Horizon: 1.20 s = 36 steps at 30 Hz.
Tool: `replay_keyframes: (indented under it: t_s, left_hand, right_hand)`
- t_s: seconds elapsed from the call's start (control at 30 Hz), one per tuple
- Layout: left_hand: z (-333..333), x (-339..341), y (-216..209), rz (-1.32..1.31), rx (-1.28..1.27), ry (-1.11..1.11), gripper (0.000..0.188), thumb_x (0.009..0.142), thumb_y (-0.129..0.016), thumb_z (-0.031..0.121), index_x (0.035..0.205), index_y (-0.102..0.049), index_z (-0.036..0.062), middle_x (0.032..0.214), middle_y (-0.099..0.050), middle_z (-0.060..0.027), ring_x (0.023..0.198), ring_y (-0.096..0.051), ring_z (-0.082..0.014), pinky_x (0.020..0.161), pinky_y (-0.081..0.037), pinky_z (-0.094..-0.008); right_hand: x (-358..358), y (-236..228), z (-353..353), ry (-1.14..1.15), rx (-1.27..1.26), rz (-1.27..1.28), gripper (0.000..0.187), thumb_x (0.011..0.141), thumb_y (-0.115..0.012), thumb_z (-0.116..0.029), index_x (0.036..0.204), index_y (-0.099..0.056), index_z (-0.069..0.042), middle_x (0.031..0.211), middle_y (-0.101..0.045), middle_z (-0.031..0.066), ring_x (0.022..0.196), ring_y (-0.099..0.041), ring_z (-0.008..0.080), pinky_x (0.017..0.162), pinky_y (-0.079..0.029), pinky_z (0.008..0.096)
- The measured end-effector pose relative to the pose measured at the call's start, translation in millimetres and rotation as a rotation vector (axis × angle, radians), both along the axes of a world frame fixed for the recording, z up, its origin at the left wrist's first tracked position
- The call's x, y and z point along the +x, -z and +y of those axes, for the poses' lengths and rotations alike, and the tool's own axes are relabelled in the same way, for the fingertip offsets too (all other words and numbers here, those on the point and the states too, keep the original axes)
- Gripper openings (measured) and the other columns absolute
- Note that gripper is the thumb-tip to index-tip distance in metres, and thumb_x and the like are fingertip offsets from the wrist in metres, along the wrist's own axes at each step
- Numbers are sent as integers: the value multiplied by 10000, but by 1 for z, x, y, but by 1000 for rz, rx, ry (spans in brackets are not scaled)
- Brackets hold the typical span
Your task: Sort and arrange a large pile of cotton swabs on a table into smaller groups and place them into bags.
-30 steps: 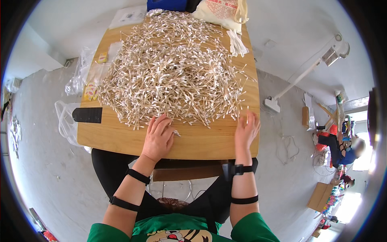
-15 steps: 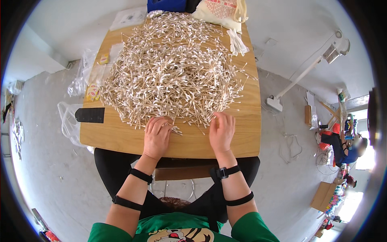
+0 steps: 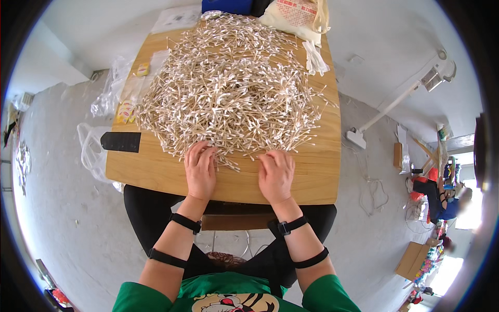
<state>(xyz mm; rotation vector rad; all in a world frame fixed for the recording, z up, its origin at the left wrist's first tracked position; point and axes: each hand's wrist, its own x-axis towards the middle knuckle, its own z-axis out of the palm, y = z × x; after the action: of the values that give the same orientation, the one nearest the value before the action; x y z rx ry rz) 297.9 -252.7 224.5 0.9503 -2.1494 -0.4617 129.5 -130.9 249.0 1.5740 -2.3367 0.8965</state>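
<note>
A wide heap of cotton swabs (image 3: 228, 93), with pale sticks and white tips, covers much of the wooden table (image 3: 244, 184). My left hand (image 3: 200, 170) is at the heap's near edge, fingers curled over a few swabs; loose ones stick out beside its fingertips. To its right, my right hand (image 3: 276, 176) rests low over the tabletop just in front of the heap. Its fingers are bent downward and closed, and the back of the hand hides whatever lies under them.
A black strap (image 3: 120, 141) lies across the table's left edge, near clear plastic bags (image 3: 93, 156) and a small yellow packet (image 3: 143, 69). White gloves (image 3: 315, 58) and a cream cloth bag (image 3: 293, 20) are at the far right. A person (image 3: 444, 200) sits at far right.
My right hand has moved left and a little nearer to me, closer to my left hand. The left hand's fingers have reached slightly farther into the heap's edge. The view has shifted slightly.
</note>
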Motion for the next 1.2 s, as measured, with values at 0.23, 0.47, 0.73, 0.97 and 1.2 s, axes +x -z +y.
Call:
replay_keyframes:
  t_s: [0.23, 0.47, 0.73, 0.97, 1.2]
  left_hand:
    - [6, 14, 3, 51, 27, 1, 216, 848, -608, -21, 1035, -647, 79, 1153, -598, -98, 1098, -548, -325, 936, -439, -424]
    - [8, 36, -5, -134, 12, -42, 249, 832, -652, 98, 1081, -655, 106, 1187, -587, -83, 1121, -537, -320, 975, -401, -443]
    - [9, 32, -8, -179, 0, 98, 182, 835, -675, 141, 1015, -682, 109, 1143, -604, -42, 1091, -555, -276, 936, -432, -417]
    - [12, 27, -7, -198, -13, 174, 207, 790, -685, 123, 997, -686, 117, 1052, -619, -18, 991, -583, -234, 870, -465, -378]
    - [17, 15, -3, -168, 11, 290, 241, 790, -663, 112, 1029, -676, 94, 1052, -622, -27, 984, -590, -229, 856, -468, -379]
  right_hand:
    - [39, -7, -24, -211, 95, -109, 183, 781, -704, -148, 944, -655, -81, 889, -591, 72, 850, -562, 295, 796, -455, 400]
    - [15, 3, -12, -33, 67, -56, 129, 780, -703, -90, 825, -581, -95, 829, -567, 64, 809, -564, 289, 726, -464, 395]
    - [-5, -5, 1, 58, 68, -39, 136, 777, -695, -50, 873, -616, -104, 854, -581, 55, 829, -576, 288, 738, -478, 404]
    - [23, -15, -37, -205, 51, -56, 221, 780, -721, -97, 994, -688, -138, 893, -602, 25, 855, -579, 250, 750, -480, 393]
    - [1, 3, -40, -89, 93, -65, 92, 828, -664, -79, 918, -650, -82, 839, -635, 46, 810, -589, 277, 736, -495, 406]
